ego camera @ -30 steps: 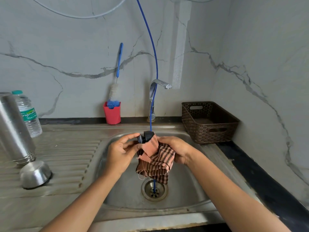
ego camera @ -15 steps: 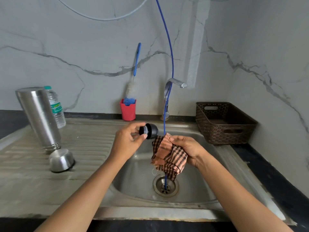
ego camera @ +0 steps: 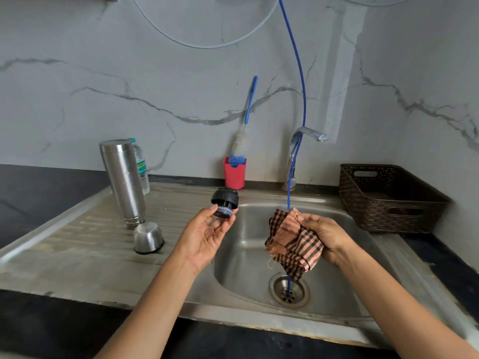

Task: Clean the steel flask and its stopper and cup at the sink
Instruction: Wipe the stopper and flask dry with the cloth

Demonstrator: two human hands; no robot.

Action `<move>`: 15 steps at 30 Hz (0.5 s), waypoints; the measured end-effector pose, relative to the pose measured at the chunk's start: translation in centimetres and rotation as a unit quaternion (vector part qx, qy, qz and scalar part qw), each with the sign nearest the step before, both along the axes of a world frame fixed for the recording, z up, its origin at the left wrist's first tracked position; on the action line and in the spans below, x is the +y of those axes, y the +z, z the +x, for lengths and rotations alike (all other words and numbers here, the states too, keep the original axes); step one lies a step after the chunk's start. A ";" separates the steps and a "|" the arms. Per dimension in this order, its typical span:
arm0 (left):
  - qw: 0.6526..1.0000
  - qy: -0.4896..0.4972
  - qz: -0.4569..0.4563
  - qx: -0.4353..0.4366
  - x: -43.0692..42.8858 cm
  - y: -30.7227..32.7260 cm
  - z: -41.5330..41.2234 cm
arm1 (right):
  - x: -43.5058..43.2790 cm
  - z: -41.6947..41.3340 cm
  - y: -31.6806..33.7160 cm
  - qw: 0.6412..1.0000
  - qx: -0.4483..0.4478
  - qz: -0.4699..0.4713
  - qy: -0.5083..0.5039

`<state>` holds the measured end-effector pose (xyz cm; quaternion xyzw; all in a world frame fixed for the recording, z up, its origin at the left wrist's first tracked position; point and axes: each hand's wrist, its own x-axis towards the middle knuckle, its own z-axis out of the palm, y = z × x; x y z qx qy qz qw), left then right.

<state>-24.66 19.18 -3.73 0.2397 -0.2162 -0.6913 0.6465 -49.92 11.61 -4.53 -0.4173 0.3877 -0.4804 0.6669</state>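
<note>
Pinching the stopper in your left hand's fingers over the sink's left rim, you could drop it if it's slippery. Your right hand clutches the cloth; the flask and cup stand further left.

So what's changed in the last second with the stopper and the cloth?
The left hand drew the black plastic stopper leftward out of the checked orange-and-brown cloth, still pinching it. The right hand keeps gripping the cloth over the sink basin. The tall steel flask and upturned small steel cup stay on the draining board.
</note>
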 end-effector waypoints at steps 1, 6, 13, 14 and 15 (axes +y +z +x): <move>1.000 0.001 -0.008 -0.006 -0.2 -0.1 0.3 | 0.0 -0.2 0.0 1.000 0.002 0.001 -0.002; 0.998 0.027 -0.001 -0.053 -0.3 0.1 1.0 | -0.2 -0.5 -0.2 1.000 0.009 0.012 -0.002; 0.992 0.088 0.052 -0.077 -0.1 0.5 2.2 | -0.2 -0.3 -0.5 1.000 0.022 0.014 0.003; 0.990 0.092 0.053 -0.088 -0.1 0.6 2.6 | -0.2 -0.2 -0.6 1.000 0.022 0.014 0.005; 0.989 0.095 0.053 -0.101 0.0 0.8 3.0 | -0.2 -0.2 -0.6 1.000 0.022 0.015 0.007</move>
